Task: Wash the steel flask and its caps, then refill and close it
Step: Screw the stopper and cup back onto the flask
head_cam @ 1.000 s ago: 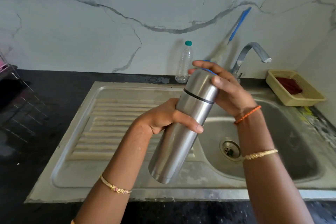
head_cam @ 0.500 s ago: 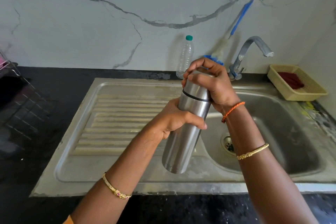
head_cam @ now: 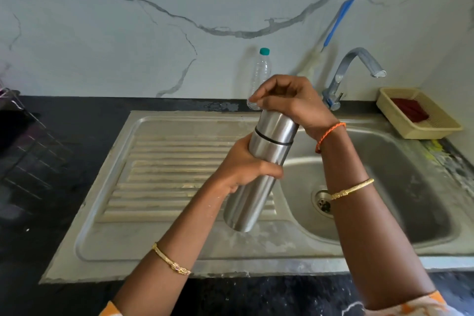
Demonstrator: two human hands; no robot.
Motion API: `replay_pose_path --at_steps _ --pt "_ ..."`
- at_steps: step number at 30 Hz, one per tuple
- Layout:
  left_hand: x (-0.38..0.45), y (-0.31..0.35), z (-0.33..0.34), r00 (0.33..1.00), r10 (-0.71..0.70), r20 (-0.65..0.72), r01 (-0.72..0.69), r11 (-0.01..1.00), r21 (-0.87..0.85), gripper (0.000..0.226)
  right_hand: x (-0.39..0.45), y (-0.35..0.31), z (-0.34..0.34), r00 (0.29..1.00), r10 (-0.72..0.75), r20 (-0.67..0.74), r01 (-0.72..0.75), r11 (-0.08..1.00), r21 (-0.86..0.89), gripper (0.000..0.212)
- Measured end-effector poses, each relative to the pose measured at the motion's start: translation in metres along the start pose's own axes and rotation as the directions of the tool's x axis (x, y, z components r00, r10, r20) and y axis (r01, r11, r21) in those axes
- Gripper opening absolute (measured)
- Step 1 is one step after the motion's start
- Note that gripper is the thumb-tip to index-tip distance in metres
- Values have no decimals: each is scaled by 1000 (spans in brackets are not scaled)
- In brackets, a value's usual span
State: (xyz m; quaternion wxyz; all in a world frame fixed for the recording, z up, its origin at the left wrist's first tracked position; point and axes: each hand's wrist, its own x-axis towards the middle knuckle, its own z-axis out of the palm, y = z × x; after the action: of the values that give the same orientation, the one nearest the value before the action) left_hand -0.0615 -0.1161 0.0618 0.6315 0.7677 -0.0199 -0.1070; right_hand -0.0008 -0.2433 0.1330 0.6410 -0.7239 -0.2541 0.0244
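Steel flask (head_cam: 259,177) held tilted above sink drainboard (head_cam: 179,161). My left hand (head_cam: 243,167) wraps its body; right hand (head_cam: 289,102) curls over outer cap (head_cam: 277,126). Smooth, rigid, probably slippery wet: grip mid-body firmly

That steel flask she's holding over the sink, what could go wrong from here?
The steel flask is tilted and held in the air; only the left hand grips its body, and droplets on that forearm suggest a wet grip, so it might slip onto the sink. The right hand wraps the cap; once twisted free, the cap could drop into the basin.
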Motion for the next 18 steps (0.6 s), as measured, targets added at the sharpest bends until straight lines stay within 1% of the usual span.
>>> replay_pose_path --at_steps 1,3,4,5,6,8,11,15,16,17,18 --pt "1 4 -3 999 17 36 -17 1000 3 43 0 4 -6 995 -9 101 -2 994 106 18" --pt "2 10 -7 994 28 103 -27 1000 -9 42 -2 13 -13 959 -81 272 -22 935 354 30" --pt "2 12 -8 991 27 129 -24 1000 -20 44 -3 17 -14 941 -118 317 -28 906 421 34" --pt "3 12 -9 989 19 147 -14 999 -34 47 -3 19 -14 933 -139 331 -25 895 446 35" --pt "4 12 -10 988 6 156 2 999 -47 51 -2 21 -14 938 -140 316 -12 900 436 32" --pt "6 11 -10 989 -27 143 35 998 -52 54 0 23 -10 965 -108 239 23 943 333 23" --pt "6 9 -9 993 -62 101 68 996 -56 48 1 24 -1 991 -63 116 41 982 185 17" --pt "3 5 -3 994 -89 66 95 990 -102 42 -2 20 10 999 -33 -14 34 993 115 15" --pt "3 3 0 996 -84 32 87 990 -107 41 -2 19 14 997 -31 -69 35 998 59 13" --pt "5 0 2 997 -74 -30 71 992 -100 42 -2 18 18 984 -37 -172 31 999 -39 12" --pt "8 -3 3 993 -61 -104 52 995 -86 45 -2 18 22 955 -65 -291 23 989 -146 14"
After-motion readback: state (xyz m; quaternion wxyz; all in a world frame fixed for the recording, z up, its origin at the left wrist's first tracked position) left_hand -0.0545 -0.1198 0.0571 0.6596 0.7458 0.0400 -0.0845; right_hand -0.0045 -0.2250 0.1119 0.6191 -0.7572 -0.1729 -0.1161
